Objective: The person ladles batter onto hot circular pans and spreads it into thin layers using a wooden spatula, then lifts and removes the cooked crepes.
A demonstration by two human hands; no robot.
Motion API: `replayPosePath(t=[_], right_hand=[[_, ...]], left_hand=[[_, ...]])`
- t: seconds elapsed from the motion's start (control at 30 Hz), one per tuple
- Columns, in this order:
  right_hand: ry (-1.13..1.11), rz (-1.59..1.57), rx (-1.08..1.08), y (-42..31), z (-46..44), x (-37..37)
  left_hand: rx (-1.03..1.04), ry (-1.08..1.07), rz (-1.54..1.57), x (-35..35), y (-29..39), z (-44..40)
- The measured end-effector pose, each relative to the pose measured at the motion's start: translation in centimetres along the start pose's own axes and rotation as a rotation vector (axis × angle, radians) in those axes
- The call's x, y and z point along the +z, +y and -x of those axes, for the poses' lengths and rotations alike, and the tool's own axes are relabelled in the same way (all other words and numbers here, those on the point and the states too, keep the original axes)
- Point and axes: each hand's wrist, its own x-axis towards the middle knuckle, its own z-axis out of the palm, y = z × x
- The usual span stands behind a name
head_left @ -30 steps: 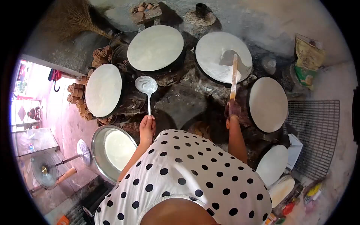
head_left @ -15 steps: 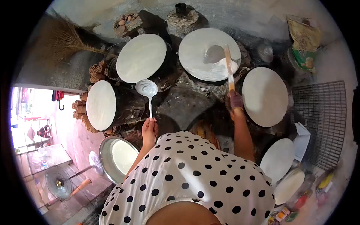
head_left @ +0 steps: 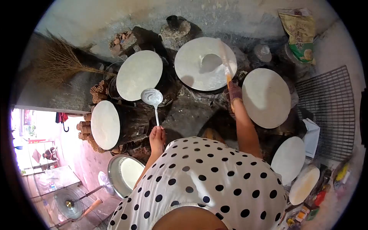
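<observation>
My left hand (head_left: 156,138) is closed round the handle of a metal ladle (head_left: 151,96), whose bowl is coated with white batter. My right hand (head_left: 235,92), in a dark purplish glove, grips a flat wooden spreader (head_left: 225,59). The spreader's blade lies across the right part of a round griddle (head_left: 188,74) covered with a white batter layer. A darker patch (head_left: 211,63) shows through near that griddle's middle. To the right of my gloved hand is another white-coated griddle (head_left: 266,98). Beyond the ladle stands a third coated griddle (head_left: 139,75).
A fourth coated griddle (head_left: 105,125) is at the left. A metal basin (head_left: 116,178) of white liquid sits by my left arm. Pale discs (head_left: 288,161) and a wire rack (head_left: 329,111) are on the right. A fan (head_left: 69,204) stands lower left, a twig broom (head_left: 63,63) above.
The spreader's blade has swung left across the griddle, and the thick batter pool at its right has been smoothed out. The ladle stays in my left hand. The view has shifted slightly.
</observation>
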Motion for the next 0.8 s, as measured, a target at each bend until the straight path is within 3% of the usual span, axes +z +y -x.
replayPosePath(t=[0.03,0.1,0.17,0.23,0.3,0.33,0.37,0.43,0.47,0.53,0.57,0.6,0.63,0.67,0.7,0.73,0.8], right_hand=[[0.167,0.266,-0.340,2.1,-1.0,0.6],[0.361,0.237,-0.778,7.7,-1.5,1.7],[0.349,-0.261,-0.666,11.3,-2.1,3.2],[0.409,-0.347,-0.598,16.6,-8.3,5.5],[0.560,0.727,-0.707,16.4,-10.9,8.5],[0.412,0.697,-0.615,11.7,-8.0,8.1],[0.175,0.435,-0.409,5.8,-3.1,7.2],[-0.007,0.221,-0.252,2.3,1.0,5.9],[-0.008,0.228,-0.259,4.6,-0.3,5.6],[0.268,-0.591,-0.568,12.2,-5.2,5.3],[0.372,-0.469,-0.619,13.6,-5.8,5.9],[0.390,-0.106,-0.529,11.8,-3.9,6.1],[0.306,0.291,-0.326,6.9,1.2,6.4],[0.188,0.453,-0.211,2.5,4.0,6.4],[0.116,0.339,-0.503,4.6,-0.6,5.9],[0.116,0.337,-0.509,6.9,-3.8,6.0],[0.348,0.991,-0.564,10.8,-8.9,6.4]], left_hand=[[-0.007,0.008,-0.003,0.0,0.2,0.1],[-0.028,0.022,0.007,-0.5,0.0,0.3],[-0.016,0.028,-0.006,-2.2,-1.4,-0.1],[-0.023,0.048,-0.024,-2.2,-1.2,-0.1],[-0.033,0.060,-0.022,-2.5,-1.1,0.2],[-0.036,0.064,-0.026,-2.2,-0.7,0.6],[-0.051,0.073,-0.023,-1.7,-0.2,1.0],[-0.060,0.066,-0.029,-1.8,-0.1,0.7],[-0.055,0.067,-0.020,-1.9,-0.1,0.5],[-0.050,0.076,-0.031,-2.1,-0.5,1.0],[-0.061,0.096,-0.027,-2.0,-0.4,1.2],[-0.061,0.100,-0.027,-1.9,-0.3,1.1],[-0.046,0.088,-0.028,-1.7,-0.2,1.0],[-0.038,0.077,-0.029,-1.5,-0.1,1.3],[-0.058,0.095,0.003,-1.2,0.1,1.3],[-0.053,0.094,0.005,-1.0,0.1,1.1],[-0.058,0.119,-0.009,-0.7,-0.2,1.1]])
